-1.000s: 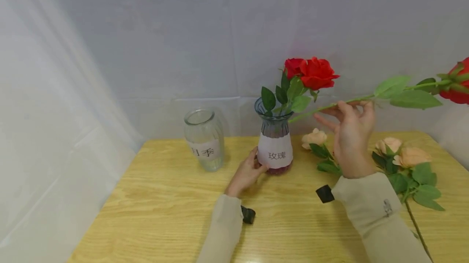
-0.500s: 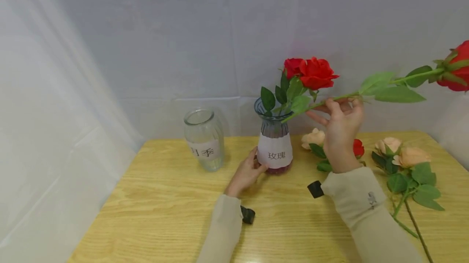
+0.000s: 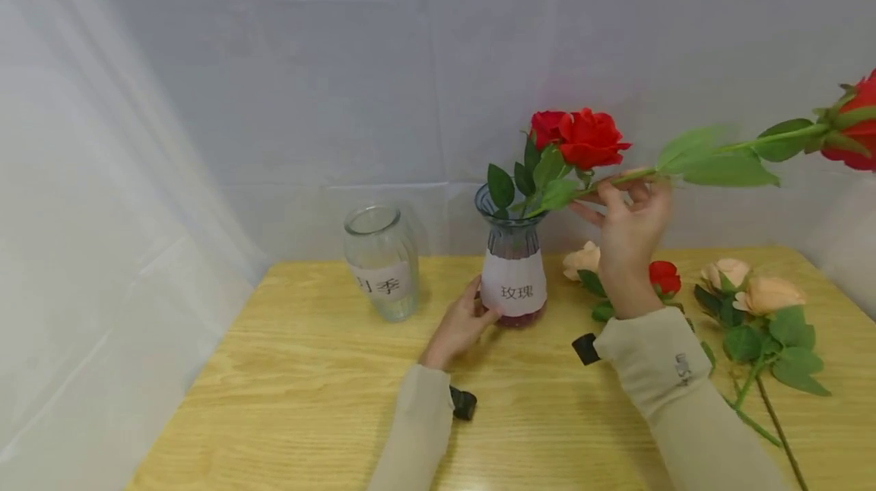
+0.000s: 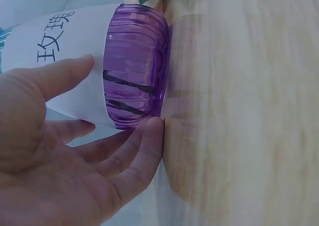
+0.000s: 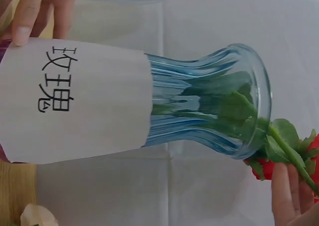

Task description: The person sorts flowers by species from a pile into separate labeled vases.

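Observation:
A blue-to-purple glass vase [image 3: 513,263] with a white label stands mid-table and holds two red roses [image 3: 582,137]. My left hand [image 3: 460,324] rests against its base. In the left wrist view the thumb lies on the label and straight fingers touch the purple foot [image 4: 134,71]. My right hand [image 3: 626,206] pinches the stem of a long red rose [image 3: 855,122] held nearly level in the air. The stem's cut end reaches the leaves at the vase mouth [image 5: 259,96]. My right fingertips [image 5: 291,196] show beside that stem.
An unfilled clear glass vase [image 3: 382,259] with a label stands left of the blue one. On the wooden table [image 3: 308,377] to the right lie several peach roses [image 3: 753,293] and a small red rose [image 3: 664,277]. White cloth hangs behind and at the left.
My right hand has moved left and slightly up with the rose, bringing the stem's end to the vase mouth. The left hand has stayed at the vase.

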`<state>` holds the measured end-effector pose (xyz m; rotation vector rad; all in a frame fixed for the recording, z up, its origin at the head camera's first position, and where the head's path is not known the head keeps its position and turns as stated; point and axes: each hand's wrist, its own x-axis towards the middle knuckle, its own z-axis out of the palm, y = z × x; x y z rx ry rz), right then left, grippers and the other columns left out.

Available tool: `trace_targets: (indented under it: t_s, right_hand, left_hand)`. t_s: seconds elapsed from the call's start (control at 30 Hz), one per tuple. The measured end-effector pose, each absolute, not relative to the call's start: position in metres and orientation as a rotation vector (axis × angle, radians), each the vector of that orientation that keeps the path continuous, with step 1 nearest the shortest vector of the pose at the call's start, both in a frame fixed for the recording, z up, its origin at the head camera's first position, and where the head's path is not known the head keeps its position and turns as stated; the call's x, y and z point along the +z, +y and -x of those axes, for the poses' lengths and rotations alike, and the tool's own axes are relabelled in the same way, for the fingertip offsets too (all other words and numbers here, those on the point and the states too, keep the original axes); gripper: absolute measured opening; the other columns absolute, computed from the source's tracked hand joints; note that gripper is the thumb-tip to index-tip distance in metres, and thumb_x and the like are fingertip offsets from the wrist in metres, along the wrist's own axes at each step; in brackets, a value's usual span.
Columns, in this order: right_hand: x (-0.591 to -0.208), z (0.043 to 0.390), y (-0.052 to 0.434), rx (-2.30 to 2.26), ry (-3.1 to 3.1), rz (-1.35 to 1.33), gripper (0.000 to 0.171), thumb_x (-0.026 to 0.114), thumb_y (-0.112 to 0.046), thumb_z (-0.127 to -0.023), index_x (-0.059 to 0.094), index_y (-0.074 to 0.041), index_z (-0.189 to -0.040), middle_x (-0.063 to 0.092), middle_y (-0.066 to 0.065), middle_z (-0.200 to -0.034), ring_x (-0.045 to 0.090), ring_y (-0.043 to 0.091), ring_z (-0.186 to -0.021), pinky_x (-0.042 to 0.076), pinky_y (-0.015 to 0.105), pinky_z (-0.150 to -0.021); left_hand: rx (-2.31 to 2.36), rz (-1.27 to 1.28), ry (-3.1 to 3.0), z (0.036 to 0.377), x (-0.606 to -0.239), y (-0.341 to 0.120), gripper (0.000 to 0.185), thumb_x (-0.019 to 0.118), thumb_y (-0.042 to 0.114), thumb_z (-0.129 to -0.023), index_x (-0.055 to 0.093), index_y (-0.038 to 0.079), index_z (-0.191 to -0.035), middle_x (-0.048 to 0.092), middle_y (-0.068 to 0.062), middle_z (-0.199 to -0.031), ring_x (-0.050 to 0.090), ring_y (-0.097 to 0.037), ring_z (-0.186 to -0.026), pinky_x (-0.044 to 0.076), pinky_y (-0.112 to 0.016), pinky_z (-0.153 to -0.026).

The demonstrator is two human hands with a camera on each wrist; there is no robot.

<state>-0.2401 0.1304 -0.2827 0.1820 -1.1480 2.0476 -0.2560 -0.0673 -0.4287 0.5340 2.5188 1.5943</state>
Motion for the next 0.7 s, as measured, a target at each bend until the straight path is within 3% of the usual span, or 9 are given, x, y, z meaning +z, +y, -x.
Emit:
trace_targets:
  t_s: [0.23, 0.33, 0.53, 0.7]
  right_hand:
    - [-0.290, 0.242, 0.126, 1.839, -1.515, -0.170, 0.012, 0.049, 0.001, -0.103, 0.058, 0.002, -0.111, 0.062, 0.003, -0.091, 0.065, 0.013, -0.077, 0.058, 0.023, -0.073]
    - [-0.290, 0.242, 0.125, 1.688, -1.738, -0.132, 0.017, 0.049, -0.002, -0.103, 0.059, 0.009, -0.114, 0.063, 0.008, -0.098, 0.065, 0.018, -0.086, 0.056, 0.022, -0.079]
    - [-0.287, 0.245, 0.126, 1.433, -2.198, -0.199, 0.032, 0.049, -0.005, -0.104, 0.055, 0.010, -0.132, 0.052, 0.027, -0.129, 0.050, 0.038, -0.120, 0.045, 0.045, -0.100]
    - [-0.280, 0.251, 0.127, 1.210, -2.437, -0.336, 0.029, 0.050, -0.005, -0.102, 0.060, 0.014, -0.121, 0.043, 0.032, -0.139, 0.037, 0.046, -0.133, 0.031, 0.059, -0.110]
  left_hand:
    - [1.588, -0.533, 2.526, 0.256, -0.428, -0.067, 0.070, 0.063, 0.012, -0.102, 0.024, -0.010, -0.155, 0.044, -0.032, -0.148, 0.056, -0.042, -0.125, 0.045, -0.050, -0.104]
    - [1.584, -0.539, 2.531, 0.257, -0.429, -0.067, 0.069, 0.063, 0.012, -0.102, 0.024, -0.010, -0.155, 0.045, -0.032, -0.148, 0.057, -0.042, -0.124, 0.045, -0.050, -0.104]
    - [1.566, -0.538, 2.554, 0.257, -0.428, -0.067, 0.068, 0.063, 0.010, -0.101, 0.026, -0.010, -0.155, 0.047, -0.032, -0.146, 0.058, -0.042, -0.123, 0.046, -0.051, -0.103]
    - [1.570, -0.529, 2.545, 0.257, -0.428, -0.067, 0.068, 0.063, 0.010, -0.101, 0.025, -0.009, -0.155, 0.046, -0.032, -0.146, 0.057, -0.042, -0.124, 0.046, -0.050, -0.103]
